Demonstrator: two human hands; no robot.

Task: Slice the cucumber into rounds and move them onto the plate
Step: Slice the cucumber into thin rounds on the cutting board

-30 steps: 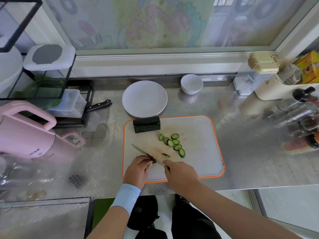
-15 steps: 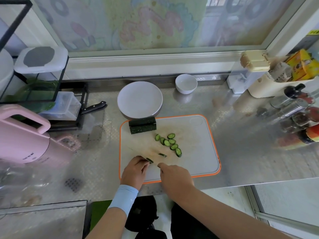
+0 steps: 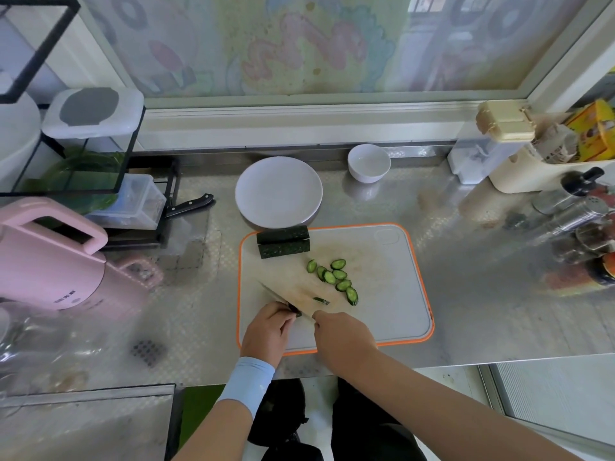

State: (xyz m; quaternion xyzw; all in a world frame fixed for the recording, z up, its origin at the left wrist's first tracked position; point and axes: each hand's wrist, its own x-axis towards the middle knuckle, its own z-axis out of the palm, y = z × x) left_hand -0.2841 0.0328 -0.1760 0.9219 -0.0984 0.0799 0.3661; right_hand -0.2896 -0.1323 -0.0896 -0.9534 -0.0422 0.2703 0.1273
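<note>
Your knife (image 3: 277, 295) is back down on the board (image 3: 382, 304) after lifting half a second ago. Its blade lies slantwise against the stub (image 3: 295, 309) at the board's near left, so another cut is under way, not finished. Your left hand (image 3: 266, 331) has its fingers curled and pinched on that stub, which is mostly hidden under them. Your right hand (image 3: 342, 337), just beside it, has its fingers clamped on the knife's handle, though the handle itself is covered. The rounds (image 3: 332, 277) at the board's middle look the same as a second ago, and a thin sliver (image 3: 321, 300) lies between them and the blade, so no new round has joined them yet. Two uncut lengths (image 3: 283, 241) lie side by side at the board's far left corner. The plate (image 3: 279, 191), on the bench just beyond the board, carries nothing. I'd judge you early in the job: the stub is nearly spent, two lengths wait, and no round has been moved. With so little stub left, your left fingertips sit very near the edge.
</note>
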